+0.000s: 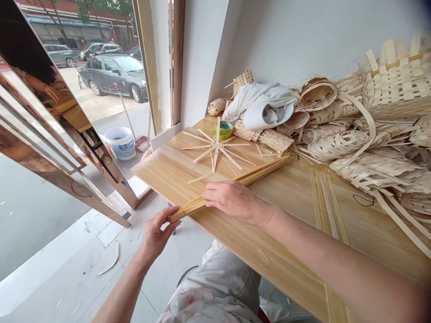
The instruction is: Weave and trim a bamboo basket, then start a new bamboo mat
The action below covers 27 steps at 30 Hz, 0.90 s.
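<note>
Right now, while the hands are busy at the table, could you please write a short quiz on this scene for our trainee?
1. True or false: the left hand and the right hand are both on the bundle of strips.
2. Which item sits close behind the star of crossed strips?
A) a white bucket
B) a green bowl
C) a pair of scissors
3. Which hand is at the end of the bundle that juts past the edge of the table?

Key: 1 true; 2 B; 3 the left hand.

Left hand (159, 234) pinching | Right hand (232, 201) palm down, fingers curled
</note>
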Available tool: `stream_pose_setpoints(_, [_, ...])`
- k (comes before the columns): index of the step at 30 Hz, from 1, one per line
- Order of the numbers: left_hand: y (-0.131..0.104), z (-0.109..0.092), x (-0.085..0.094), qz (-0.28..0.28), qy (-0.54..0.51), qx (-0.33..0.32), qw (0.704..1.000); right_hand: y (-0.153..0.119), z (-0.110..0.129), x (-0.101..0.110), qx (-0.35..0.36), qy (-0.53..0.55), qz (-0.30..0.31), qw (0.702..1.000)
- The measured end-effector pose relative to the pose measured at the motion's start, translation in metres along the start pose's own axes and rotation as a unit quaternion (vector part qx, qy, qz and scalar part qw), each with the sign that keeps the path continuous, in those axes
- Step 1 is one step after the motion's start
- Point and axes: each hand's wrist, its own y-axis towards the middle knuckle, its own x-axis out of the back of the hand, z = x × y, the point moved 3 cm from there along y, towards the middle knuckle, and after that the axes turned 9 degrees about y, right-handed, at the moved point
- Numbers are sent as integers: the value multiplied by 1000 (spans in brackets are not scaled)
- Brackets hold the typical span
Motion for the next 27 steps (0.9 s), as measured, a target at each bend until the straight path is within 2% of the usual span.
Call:
stream_pose_setpoints(8, [0,7,-1,12,-14,36,999,-5,12,6,82,-131,-31,988])
stream_pose_setpoints(15, [0,13,-4,22,-60,57,996,-7,9,11,101,-188,-78,974])
stream_pose_setpoints(20, [0,19,-5,7,-116,81,990,-13,-1,37,74,-193,-94,974])
stream_pose_setpoints(22, [1,19,-4,0,-120,80,990,-15,-4,55,70,-164,-130,975])
stream_pose_setpoints(24, [1,19,-4,-5,-102,72,992,-16,-7,73,67,-123,-199,970])
stream_pose_setpoints(27, [1,21,-4,-21,-51,61,997,-13,-8,88,10,-99,-287,953])
